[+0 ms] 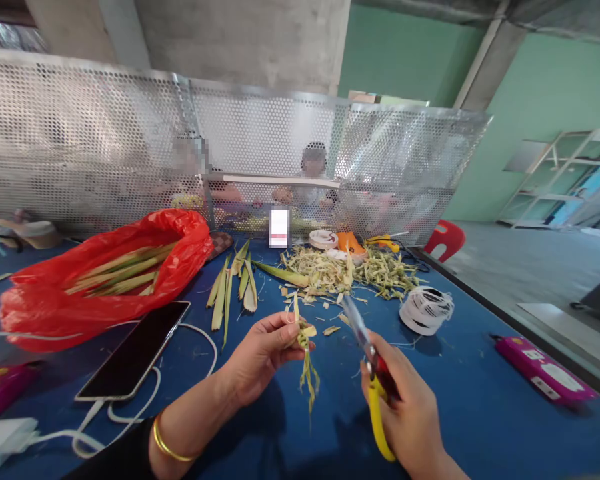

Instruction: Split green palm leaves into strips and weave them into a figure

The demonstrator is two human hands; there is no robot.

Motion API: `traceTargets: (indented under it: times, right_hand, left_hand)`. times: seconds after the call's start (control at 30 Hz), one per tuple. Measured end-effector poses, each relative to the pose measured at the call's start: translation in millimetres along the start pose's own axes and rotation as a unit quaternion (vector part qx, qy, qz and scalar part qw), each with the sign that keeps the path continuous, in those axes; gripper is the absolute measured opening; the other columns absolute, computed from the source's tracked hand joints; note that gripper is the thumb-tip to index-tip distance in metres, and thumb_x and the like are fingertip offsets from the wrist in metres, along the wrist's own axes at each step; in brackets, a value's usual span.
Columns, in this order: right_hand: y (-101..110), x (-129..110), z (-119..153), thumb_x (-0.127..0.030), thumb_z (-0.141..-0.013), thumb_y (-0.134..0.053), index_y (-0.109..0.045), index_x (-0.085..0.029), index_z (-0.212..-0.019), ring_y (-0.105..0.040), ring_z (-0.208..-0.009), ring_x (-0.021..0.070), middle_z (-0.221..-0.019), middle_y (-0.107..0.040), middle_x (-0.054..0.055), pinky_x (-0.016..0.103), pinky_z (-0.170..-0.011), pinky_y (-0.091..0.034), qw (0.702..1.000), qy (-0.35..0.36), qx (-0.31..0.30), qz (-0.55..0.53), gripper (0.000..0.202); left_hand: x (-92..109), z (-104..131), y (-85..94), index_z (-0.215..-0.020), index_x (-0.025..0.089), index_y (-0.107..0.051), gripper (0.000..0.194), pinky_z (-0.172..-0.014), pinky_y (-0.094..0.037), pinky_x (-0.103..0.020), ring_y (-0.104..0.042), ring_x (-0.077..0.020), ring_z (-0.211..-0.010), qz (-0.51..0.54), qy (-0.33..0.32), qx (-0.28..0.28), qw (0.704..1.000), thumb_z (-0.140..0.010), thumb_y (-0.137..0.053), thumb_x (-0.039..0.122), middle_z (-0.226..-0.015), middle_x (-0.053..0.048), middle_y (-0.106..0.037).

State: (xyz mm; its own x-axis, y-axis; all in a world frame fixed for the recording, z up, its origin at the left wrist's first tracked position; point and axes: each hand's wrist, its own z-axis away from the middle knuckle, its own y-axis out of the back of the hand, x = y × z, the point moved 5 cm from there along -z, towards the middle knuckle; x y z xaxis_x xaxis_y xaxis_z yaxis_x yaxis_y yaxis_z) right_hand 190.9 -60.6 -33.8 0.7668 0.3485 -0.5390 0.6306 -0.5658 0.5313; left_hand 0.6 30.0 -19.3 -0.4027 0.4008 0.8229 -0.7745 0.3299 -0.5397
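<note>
My left hand (267, 347) pinches a small woven piece of green-yellow leaf strips (306, 337) between thumb and fingers. Thin ragged ends of it dangle below the fingertips. In my right hand (407, 407) is a pair of scissors (377, 400) with yellow and red handles. Their blades point up and away, slightly blurred, to the right of the woven piece and apart from it. Beyond both hands lies a heap of leaf trimmings (325, 267). Several cut leaf pieces (225, 293) rest on the blue table (325, 433), left of the heap.
A red plastic bag (115, 307) holding long leaves stands at left, with a phone (135, 353) and white cable before it. A roll of white cord (425, 312) and a magenta packet (543, 370) lie at right. Behind a perforated metal screen (270, 133), people sit.
</note>
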Motion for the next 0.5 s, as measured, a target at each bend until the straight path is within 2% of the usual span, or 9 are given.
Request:
traceTargets:
  times: [0.1, 0.23, 0.37, 0.5]
  right_hand:
    - [4, 10, -4, -0.025, -0.083, -0.056, -0.053, -0.019, -0.126, -0.067, -0.079, 0.0177, -0.101, -0.068, 0.007, 0.022, -0.066, -0.056, 0.998, -0.052, 0.013, 0.011, 0.044]
    - [5, 20, -7, -0.032, -0.081, -0.06, -0.055, -0.02, -0.125, -0.069, -0.083, 0.0191, -0.104, -0.069, 0.006, 0.022, -0.066, -0.057, 0.995, -0.093, -0.009, 0.024, 0.046]
    - [3, 26, -5, -0.034, -0.077, -0.065, -0.056, -0.024, -0.125, -0.069, -0.089, 0.021, -0.11, -0.069, 0.005, 0.026, -0.075, -0.058, 0.992, -0.122, -0.034, 0.025, 0.05]
    - [3, 27, -5, -0.037, -0.078, -0.065, -0.057, -0.019, -0.124, -0.069, -0.093, 0.0234, -0.111, -0.069, 0.008, 0.03, -0.083, -0.056, 0.99, -0.139, -0.015, -0.012, 0.05]
  left_hand:
    - [5, 0, 1.4, -0.08, 0.015, -0.067, 0.027, -0.061, -0.051, -0.022, -0.068, -0.0158, -0.068, -0.035, -0.013, 0.013, 0.999, -0.061, -0.082, 0.026, -0.079, -0.005, -0.071]
    - [10, 0, 0.0, -0.085, 0.014, -0.069, 0.027, -0.067, -0.052, -0.025, -0.066, -0.0163, -0.074, -0.077, -0.043, 0.015, 0.996, -0.062, -0.081, 0.024, -0.084, -0.007, -0.072]
    - [14, 1, -2.5, -0.078, 0.015, -0.066, 0.024, -0.064, -0.05, -0.025, -0.062, -0.013, -0.066, -0.097, -0.082, 0.023, 0.992, -0.06, -0.081, 0.022, -0.072, -0.003, -0.069]
    - [15, 1, -3.6, -0.072, 0.015, -0.064, 0.022, -0.061, -0.048, -0.024, -0.058, -0.0115, -0.062, -0.114, -0.095, 0.024, 0.989, -0.06, -0.081, 0.021, -0.068, -0.001, -0.066]
